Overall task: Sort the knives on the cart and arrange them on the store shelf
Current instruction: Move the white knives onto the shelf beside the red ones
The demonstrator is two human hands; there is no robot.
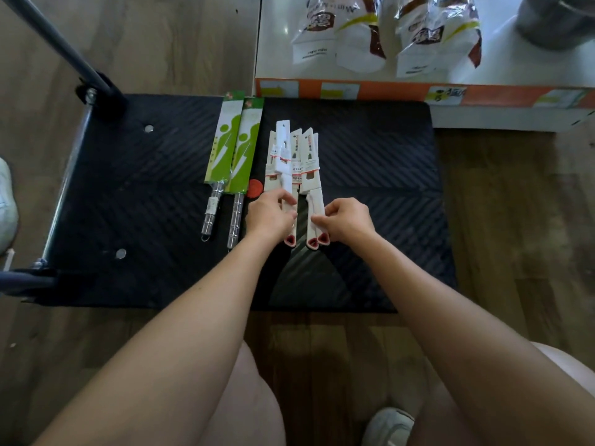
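Observation:
Several cream-handled knives (pixel 297 162) in white card sleeves lie side by side on the black cart deck (pixel 370 175), red triangles at their handle ends. My left hand (pixel 270 215) pinches the handle of a white knife on the left of this group. My right hand (pixel 346 220) grips the handles of the knives on the right. Two knives in green sleeves (pixel 235 146) with clear handles lie just left of them, untouched.
The white store shelf (pixel 483 72) with an orange price strip stands right behind the cart and carries white snack bags (pixel 386 30). The cart's dark handle bar (pixel 61 46) rises at the left. A shoe (pixel 6 204) shows at the left edge, wooden floor around.

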